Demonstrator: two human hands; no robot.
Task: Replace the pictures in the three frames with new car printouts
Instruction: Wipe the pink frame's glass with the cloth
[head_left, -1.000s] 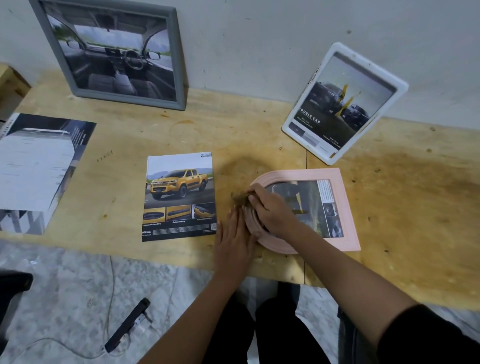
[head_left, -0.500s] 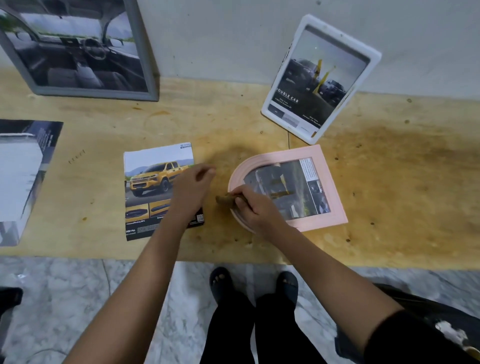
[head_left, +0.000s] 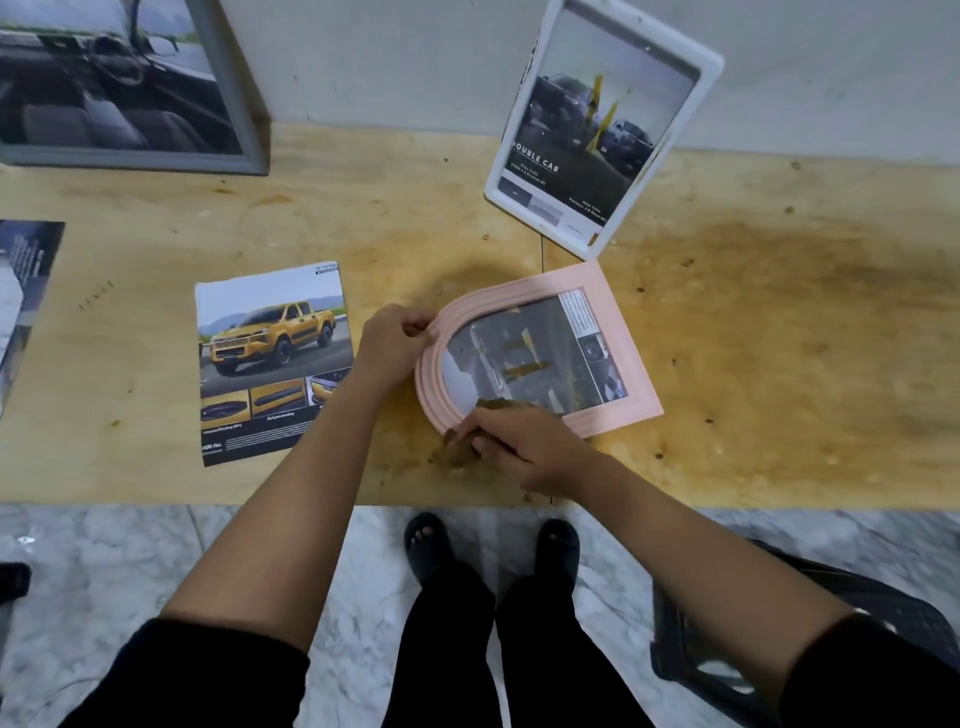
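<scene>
Pink arched frame (head_left: 620, 343) lies flat on the wooden table (head_left: 779, 338), face up, between the two hands, with an old dark car picture (head_left: 535, 358) still inside it. Left hand (head_left: 389, 343) pinches the rounded end of the frame, fingers curled on its rim. Right hand (head_left: 524, 447) is at the frame's near edge, fingers curled round a brown scrap (head_left: 454, 453) that touches the frame; can't tell what the scrap is.

Yellow pickup printout (head_left: 270, 358) lies flat just outside the left hand, partly under the left forearm. White frame (head_left: 706, 57) stands tilted against the wall beyond the hands, just past the pink frame's far corner, showing a "DOUBLE CAB" car picture. Grey frame (head_left: 236, 104) with a car interior picture leans on the wall well beyond and to the outside of the left hand. Another printout (head_left: 31, 270) lies far out past the left hand, cut off by the picture edge.

Below the forearms are dark trousers and feet in dark sandals on marble floor. A black chair (head_left: 883, 623) sits under the right arm.
</scene>
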